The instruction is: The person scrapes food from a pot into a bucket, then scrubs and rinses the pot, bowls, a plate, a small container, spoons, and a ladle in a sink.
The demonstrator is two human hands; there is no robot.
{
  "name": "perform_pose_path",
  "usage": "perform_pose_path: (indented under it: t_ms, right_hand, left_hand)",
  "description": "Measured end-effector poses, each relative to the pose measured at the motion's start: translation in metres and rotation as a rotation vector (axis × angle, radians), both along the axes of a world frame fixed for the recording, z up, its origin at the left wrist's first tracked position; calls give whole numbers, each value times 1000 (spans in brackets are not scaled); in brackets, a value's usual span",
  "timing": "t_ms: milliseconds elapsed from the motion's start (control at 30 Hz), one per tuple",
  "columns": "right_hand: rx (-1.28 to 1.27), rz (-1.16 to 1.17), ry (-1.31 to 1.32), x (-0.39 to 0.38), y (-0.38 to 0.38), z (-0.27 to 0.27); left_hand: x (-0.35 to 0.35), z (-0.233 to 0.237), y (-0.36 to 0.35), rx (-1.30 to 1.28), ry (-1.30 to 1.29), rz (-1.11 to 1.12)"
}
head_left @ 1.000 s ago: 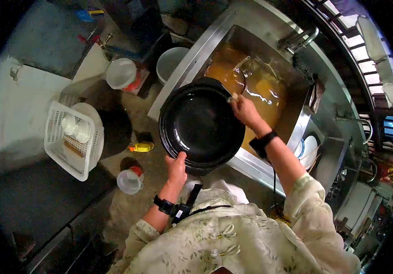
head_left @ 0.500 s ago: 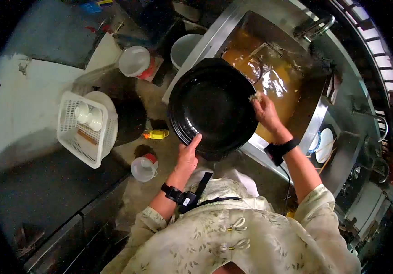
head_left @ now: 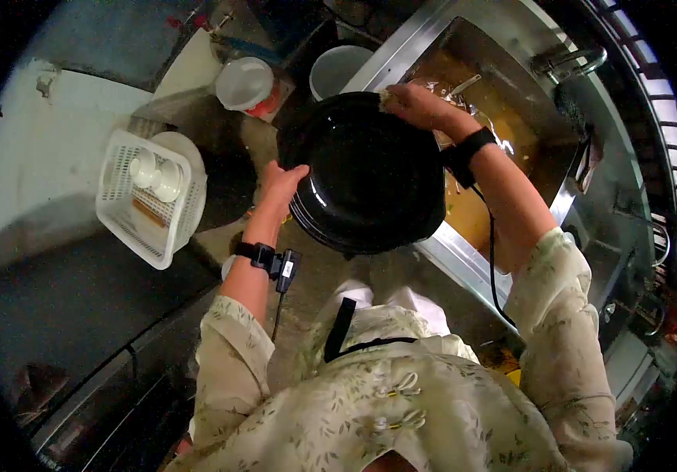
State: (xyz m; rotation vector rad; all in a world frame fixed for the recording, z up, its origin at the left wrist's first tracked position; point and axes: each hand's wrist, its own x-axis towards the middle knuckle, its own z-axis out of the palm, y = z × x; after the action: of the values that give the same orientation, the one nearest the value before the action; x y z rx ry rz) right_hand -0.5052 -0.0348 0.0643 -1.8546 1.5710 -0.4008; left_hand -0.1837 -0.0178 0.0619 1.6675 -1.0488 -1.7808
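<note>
A large, round black basin [head_left: 370,173] is held up beside the steel sink [head_left: 464,244], its shiny inside facing me. My left hand [head_left: 279,189] is closed on the basin's left rim, the thumb over the inner wall and the other fingers mostly hidden behind. At the far rim, my right hand [head_left: 417,106] pinches a small, pale, ragged scrubber [head_left: 386,100] against the edge. Its exact material is too small to tell. Brownish water [head_left: 515,102] stands in the sink, with a light-coloured handle sticking up near my right hand.
A faucet [head_left: 570,64] reaches over the sink's far side. To the left, a white plastic basket [head_left: 110,204] holds white cups and a brown block. A white bucket [head_left: 245,82] and a grey-white tub [head_left: 338,71] stand beyond the basin. Cables hang from both wrists.
My right hand with the scrubber has moved from the basin's right rim to its far rim. My left hand has moved up and left along the rim, and the basin has turned.
</note>
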Motion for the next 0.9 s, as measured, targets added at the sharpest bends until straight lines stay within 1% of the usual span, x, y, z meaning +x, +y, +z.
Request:
perform_pose_path:
  t_ms: [33, 67, 133, 167, 200, 233, 267, 300, 333, 367, 433, 467, 500, 567, 600, 633, 667, 700, 733, 767, 800, 833, 867, 900]
  right_hand:
    - [-2, -15, -5, 2, -3, 1]
    - [-3, -13, -2, 4, -1, 2]
    - [-116, -103, 46, 3, 2, -5]
    - [-118, -98, 52, -3, 9, -8]
    - [-61, -164, 33, -8, 20, -3]
    - [1, -236, -1, -11, 39, -7]
    - [13, -322, -41, -14, 70, -23]
    - [14, -412, -74, -15, 94, -27]
    - [62, -446, -70, -8, 108, -20]
    - [104, -483, -63, -5, 119, -13]
    - [-17, -636, -301, -2, 156, -58]
    - [-18, -679, -170, 14, 163, -27]
    - [-45, -756, -134, 25, 167, -18]
    - [54, -713, -349, 18, 163, -18]
    - [50, -663, -345, 12, 160, -17]
    - [46, -615, -338, 6, 154, -17]
    - [47, -598, -221, 0, 147, -18]
    - [74, -530, -204, 2, 136, 9]
    - [30, -482, -293, -3, 130, 6]
    - [-12, -434, -381, -9, 122, 2]
    - [21, -410, -285, -11, 112, 10]
    - [58, -384, -189, -15, 101, 16]
    - [-57, -329, -249, -22, 90, -4]
    - [-110, -321, -336, -20, 81, -5]
  left_hand:
    - [-1, 2, 0, -21, 27, 59]
    - [-3, 5, 5, -21, 30, 61]
    - [-16, 40, 19, -37, -122, 180]
    - [-20, 42, 24, -38, -116, 185]
    - [-22, 43, 24, -51, -151, 224]
    - [-21, 43, 27, -61, -203, 257]
    - [-19, 32, 29, -62, -198, 259]
    - [-17, 13, 27, -46, -112, 315]
    - [-12, -1, 30, -23, -39, 373]
    - [-12, -8, 31, -28, -32, 370]
    - [-13, -12, 34, 14, -113, 443]
    - [-18, 1, 40, 4, -45, 499]
    - [-16, -4, 40, -4, -51, 496]
    - [-6, -29, 44, -83, -74, 405]
    - [-2, -37, 44, -53, -63, 401]
    - [-4, -22, 43, -56, -72, 394]
    - [-8, -7, 43, -3, -90, 416]
    - [-13, 7, 41, 49, -102, 439]
    - [-17, 16, 35, 45, -76, 542]
    - [-13, 27, 28, 56, -32, 492]
    - [0, 22, 15, 57, 122, 395]
    - [3, 30, 3, 61, 275, 297]
    - [5, 38, -5, 92, 96, 174]
    - [0, 62, -14, 122, -81, 51]
